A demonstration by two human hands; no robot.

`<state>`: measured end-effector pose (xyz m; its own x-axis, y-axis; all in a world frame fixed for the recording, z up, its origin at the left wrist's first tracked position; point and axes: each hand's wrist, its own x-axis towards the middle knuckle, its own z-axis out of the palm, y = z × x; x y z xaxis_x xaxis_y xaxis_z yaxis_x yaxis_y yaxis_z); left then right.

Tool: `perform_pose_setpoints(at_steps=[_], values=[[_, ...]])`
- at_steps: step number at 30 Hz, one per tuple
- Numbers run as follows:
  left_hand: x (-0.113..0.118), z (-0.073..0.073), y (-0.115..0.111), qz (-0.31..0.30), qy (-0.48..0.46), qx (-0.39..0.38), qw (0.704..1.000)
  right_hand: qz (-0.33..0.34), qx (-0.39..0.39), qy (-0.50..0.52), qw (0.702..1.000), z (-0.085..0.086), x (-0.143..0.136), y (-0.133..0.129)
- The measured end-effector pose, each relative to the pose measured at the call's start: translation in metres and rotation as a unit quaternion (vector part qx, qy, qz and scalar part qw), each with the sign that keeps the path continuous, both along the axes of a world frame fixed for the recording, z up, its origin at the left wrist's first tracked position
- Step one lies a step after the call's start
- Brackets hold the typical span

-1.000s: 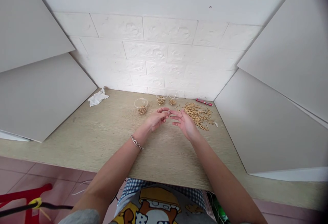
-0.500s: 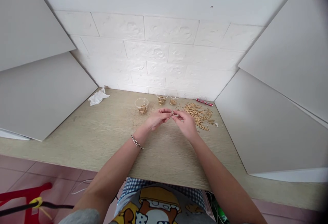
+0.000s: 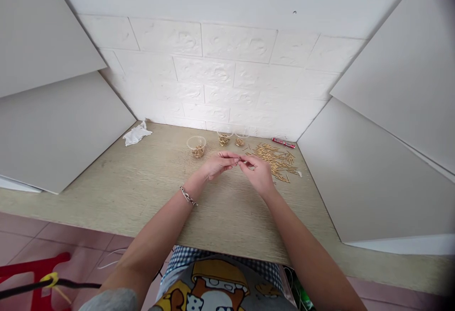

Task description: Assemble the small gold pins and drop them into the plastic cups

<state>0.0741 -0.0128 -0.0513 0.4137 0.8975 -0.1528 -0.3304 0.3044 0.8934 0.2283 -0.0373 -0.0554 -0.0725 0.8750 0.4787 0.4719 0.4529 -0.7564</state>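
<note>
Four pale panels, two well to the left of the golden sticks and two to their right, flank the wooden table that bears the sticks in a loose, flat spread. Left of and slightly nearer than the spread, the right hand curls inward, thumb and forefinger nearly closed; the left hand, farther left of it, meets them with its own tips pinched. A white crumpled cloth lies far left of the sticks. Three clear cups holding small golden pieces stand left of them, and a red tube lies just behind. Smallest is a tiny piece between both hands' fingertips, left of the sticks, too small to identify.
</note>
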Motion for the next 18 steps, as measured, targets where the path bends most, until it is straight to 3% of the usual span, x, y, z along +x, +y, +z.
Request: perform_pose_setpoints(at_steps=[10, 18], values=[[-0.0026, 0.0019, -0.0009, 0.007, -0.016, -0.034, 0.999, 0.056, -0.053, 0.055, 0.996, 0.0007, 0.0007, 0.0002], [-0.0017, -0.0028, 0.0014, 0.01, -0.006, -0.052, 0.999, 0.044, -0.06, 0.033, 0.997, -0.0016, 0.0001, 0.0008]])
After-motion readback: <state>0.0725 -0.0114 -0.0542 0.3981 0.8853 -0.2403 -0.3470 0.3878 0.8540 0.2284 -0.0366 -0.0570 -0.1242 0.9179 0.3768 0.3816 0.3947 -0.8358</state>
